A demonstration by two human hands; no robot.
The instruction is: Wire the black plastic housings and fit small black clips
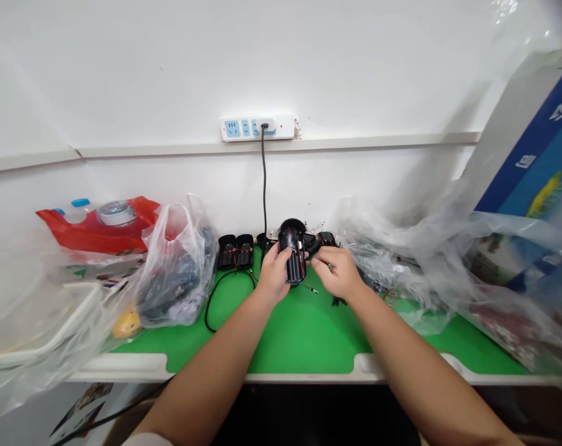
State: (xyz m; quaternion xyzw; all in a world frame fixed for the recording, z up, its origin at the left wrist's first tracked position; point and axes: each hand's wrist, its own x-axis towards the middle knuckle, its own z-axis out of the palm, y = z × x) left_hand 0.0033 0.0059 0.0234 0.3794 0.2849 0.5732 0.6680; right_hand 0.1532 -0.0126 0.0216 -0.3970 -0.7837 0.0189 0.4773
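My left hand [275, 272] is closed around a black plastic housing [293, 241], holding it upright above the green table top. The housing has a rounded top, a ribbed lower part and thin red wires across its inner face. Just to its right, my right hand [335, 270] is closed with the fingertips pinched together; what they hold, if anything, is too small to make out. A thin wire with a small light-coloured end [312, 289] hangs below the housing. Behind on the left stand two similar black housings [235, 252] with red wires; more black parts [326, 238] lie behind my right hand.
A black cable [264, 179] drops from the wall power strip [257, 128] to the green table [309, 347]. On the left are a filled clear plastic bag [176, 279], a red bag [95, 232] and a white tray [62, 322]. Plastic wrapping [402, 260] and a blue box [531, 161] occupy the right.
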